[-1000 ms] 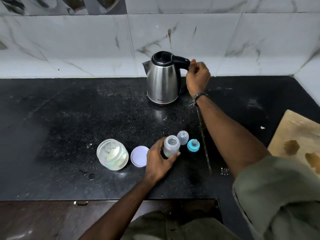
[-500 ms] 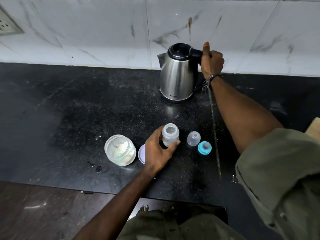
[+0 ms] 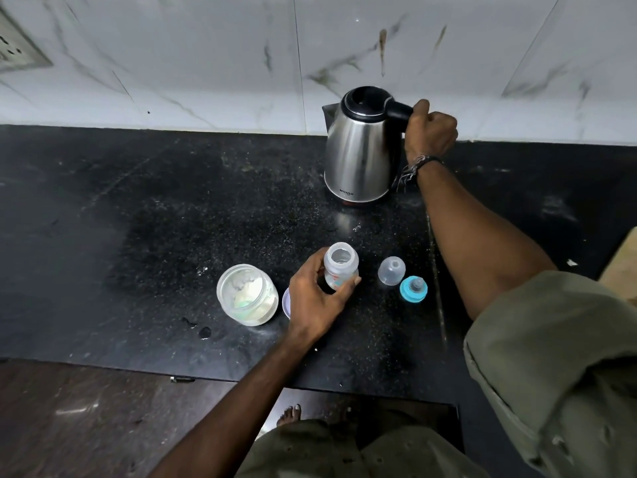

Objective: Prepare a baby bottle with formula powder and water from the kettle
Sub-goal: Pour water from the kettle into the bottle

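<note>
A small clear baby bottle (image 3: 340, 267) stands upright and uncapped on the black counter (image 3: 172, 208), with my left hand (image 3: 315, 298) wrapped around its lower part. A steel kettle (image 3: 358, 157) with a black lid stands near the wall, and my right hand (image 3: 431, 132) grips its black handle. Left of the bottle stands an open glass jar of white formula powder (image 3: 247, 294). The jar's pale lid (image 3: 286, 302) lies partly hidden behind my left hand. To the right of the bottle lie a clear dome cap (image 3: 391, 270) and a blue teat ring (image 3: 413, 288).
A marble-tiled wall (image 3: 206, 63) backs the counter, with a socket plate (image 3: 17, 46) at the far left. A wooden board (image 3: 624, 267) shows at the right edge. Water drops (image 3: 203, 331) lie near the counter's front edge, and the floor lies below.
The camera has shifted, so everything appears further right and closer. My right hand has settled tighter on the kettle handle. My left hand stays on the bottle, and the kettle still rests on the counter.
</note>
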